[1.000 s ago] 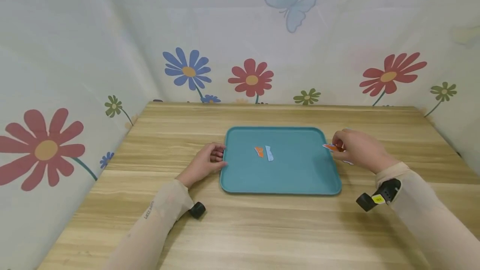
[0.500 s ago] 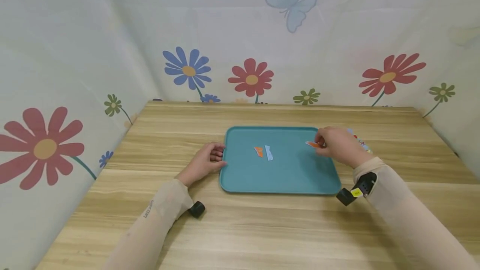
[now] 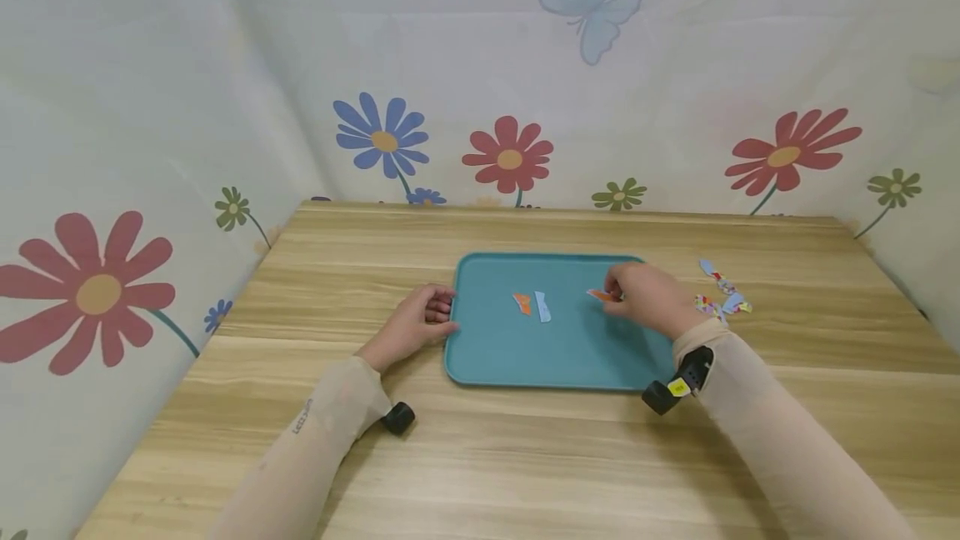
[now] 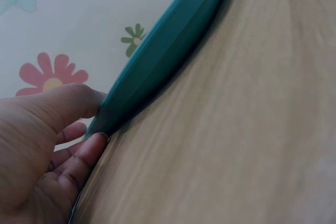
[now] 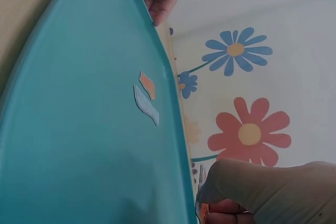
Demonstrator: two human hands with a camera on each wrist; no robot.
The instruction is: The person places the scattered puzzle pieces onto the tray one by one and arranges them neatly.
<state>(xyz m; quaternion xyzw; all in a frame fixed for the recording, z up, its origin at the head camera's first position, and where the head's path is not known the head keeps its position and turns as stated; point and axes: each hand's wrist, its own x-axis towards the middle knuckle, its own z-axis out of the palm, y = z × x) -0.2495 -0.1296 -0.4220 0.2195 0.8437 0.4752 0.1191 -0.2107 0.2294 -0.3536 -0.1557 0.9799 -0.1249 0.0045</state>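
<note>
A teal tray lies on the wooden table. At its left edge my left hand holds the rim, thumb and fingertips against it in the left wrist view. My right hand is over the right part of the tray and pinches a small flat orange piece with a white edge; the fingers hide much of it. On the tray, left of centre, lie an orange flat piece and a narrow light-blue piece, side by side with a slim gap.
Several multicoloured flat pieces lie on the table right of the tray, behind the right wrist. A white curtain printed with flowers stands along the table's back and left side. Each wrist wears a black camera.
My right hand has moved left from the tray's right edge to over the tray, carrying the orange piece. The multicoloured pieces on the right have come into view. My left hand has stayed put.
</note>
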